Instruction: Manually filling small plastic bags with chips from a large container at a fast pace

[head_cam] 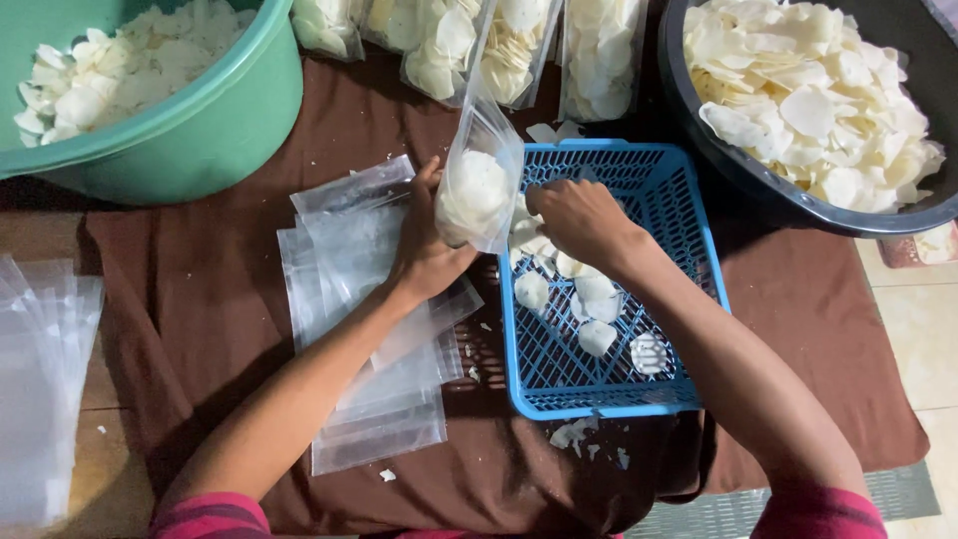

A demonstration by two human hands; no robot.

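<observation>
My left hand (427,250) grips a clear plastic bag (477,175) partly filled with white round crackers, held upright at the left edge of a blue plastic basket (679,190). My right hand (579,220) reaches palm down into the basket, its fingers closed over some white crackers (589,299) lying on the mesh bottom. What the fingers hold is hidden under the hand. Under my left forearm lies a pile of empty clear bags (349,260) on a brown cloth (200,299).
A green basin (220,120) of crackers stands at the top left, a black basin (758,180) of crackers at the top right. Filled bags (519,45) lean along the far edge. More empty bags (40,379) lie at the left. Crumbs lie near the basket's front.
</observation>
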